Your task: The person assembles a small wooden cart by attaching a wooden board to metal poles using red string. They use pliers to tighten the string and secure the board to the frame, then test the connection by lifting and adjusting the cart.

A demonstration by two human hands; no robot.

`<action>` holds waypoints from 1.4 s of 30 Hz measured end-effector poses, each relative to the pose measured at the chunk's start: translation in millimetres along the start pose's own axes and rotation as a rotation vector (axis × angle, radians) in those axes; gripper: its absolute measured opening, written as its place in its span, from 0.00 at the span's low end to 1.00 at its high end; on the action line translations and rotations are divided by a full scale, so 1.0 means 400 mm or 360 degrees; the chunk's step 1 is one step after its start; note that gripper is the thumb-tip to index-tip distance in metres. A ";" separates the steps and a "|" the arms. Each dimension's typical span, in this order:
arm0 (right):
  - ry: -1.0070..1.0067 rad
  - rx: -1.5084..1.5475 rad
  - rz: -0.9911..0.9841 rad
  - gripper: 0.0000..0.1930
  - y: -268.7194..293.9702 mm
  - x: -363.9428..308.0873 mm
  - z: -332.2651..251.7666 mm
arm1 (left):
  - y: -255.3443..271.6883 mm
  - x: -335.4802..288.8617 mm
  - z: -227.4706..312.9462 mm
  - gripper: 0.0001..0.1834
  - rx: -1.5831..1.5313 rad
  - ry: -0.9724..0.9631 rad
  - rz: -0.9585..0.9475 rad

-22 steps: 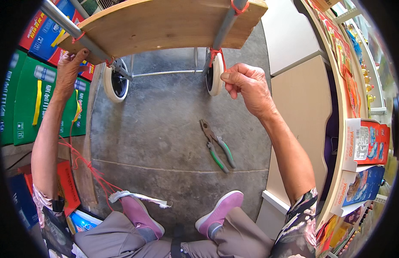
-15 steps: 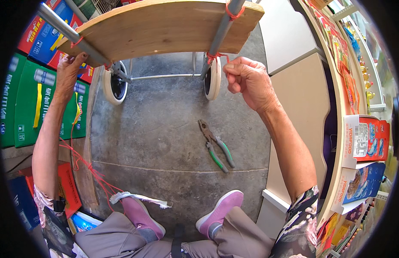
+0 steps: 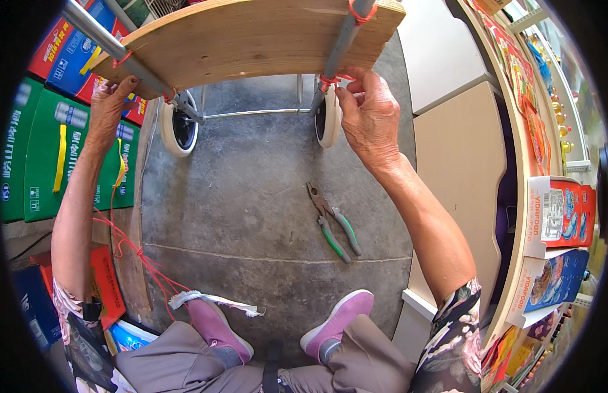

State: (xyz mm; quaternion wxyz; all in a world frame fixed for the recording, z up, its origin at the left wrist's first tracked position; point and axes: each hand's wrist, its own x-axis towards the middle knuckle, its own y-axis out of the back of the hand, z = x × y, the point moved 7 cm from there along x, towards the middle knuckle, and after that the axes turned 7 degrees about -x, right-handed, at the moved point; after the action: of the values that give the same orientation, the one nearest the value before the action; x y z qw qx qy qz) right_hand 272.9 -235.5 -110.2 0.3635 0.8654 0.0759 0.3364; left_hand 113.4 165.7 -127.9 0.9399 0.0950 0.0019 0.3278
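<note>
A curved-looking wooden board (image 3: pixel 251 49) spans two grey metal tubes (image 3: pixel 338 49) of a wheeled frame, tied to them with red cord. My left hand (image 3: pixel 109 108) holds the board's left end, thumb in front and other fingers partly hidden. At the right tube's lower tie, my right hand (image 3: pixel 371 118) pinches the end of the red cord (image 3: pixel 327 83), its fingertips close against the knot and the board's lower edge. White-rimmed wheels (image 3: pixel 192 134) stand below the tubes. Pliers (image 3: pixel 322 208) with green-and-grey handles lie on the floor, jaws apart.
Green cartons (image 3: pixel 74 157) and red-blue boxes stand at the left. Loose red cord (image 3: pixel 143 255) and a white strip (image 3: pixel 215 301) lie near my left shoe. Pale cabinets (image 3: pixel 458 190) and a shelf with packaged goods (image 3: pixel 556 213) line the right side.
My right hand has moved up and inward, bringing the cord end close to the tube and board. My left hand keeps its hold on the board.
</note>
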 end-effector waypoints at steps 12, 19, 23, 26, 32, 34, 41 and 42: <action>-0.1674 0.1310 -0.0199 0.06 -0.115 -0.051 0.086 | 0.003 0.004 -0.005 0.26 0.0005 -0.0079 0.0007; -0.0657 0.0765 0.0029 0.09 -0.021 0.015 0.021 | 0.018 0.013 -0.010 0.22 0.0237 -0.0071 0.0024; -0.0614 0.0650 0.0081 0.10 -0.021 0.002 0.025 | 0.027 0.024 -0.021 0.23 0.0267 -0.0008 0.0027; -0.1564 0.1186 -0.0179 0.09 -0.117 -0.055 0.084 | 0.021 0.020 -0.016 0.24 0.0238 -0.0055 0.0042; -0.1982 0.1598 -0.0366 0.11 -0.169 -0.095 0.052 | 0.015 0.010 -0.002 0.24 0.0159 -0.0070 0.0099; -0.1899 0.1415 -0.0594 0.12 -0.146 -0.145 0.028 | 0.014 0.009 -0.003 0.24 0.0152 -0.0081 0.0077; -0.0202 0.0495 0.0447 0.08 -0.027 -0.031 -0.034 | 0.021 0.010 -0.008 0.20 0.0142 -0.0058 0.0096; -0.0139 0.0453 0.0531 0.08 -0.030 -0.021 -0.031 | 0.022 0.008 -0.005 0.20 0.0151 -0.0057 0.0108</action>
State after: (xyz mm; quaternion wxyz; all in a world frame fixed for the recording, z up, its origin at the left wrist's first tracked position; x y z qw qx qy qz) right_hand 259.8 -222.8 -116.7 0.1799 0.9223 -0.0374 0.3399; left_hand 110.3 174.8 -128.1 0.9227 0.1453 -0.0026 0.3572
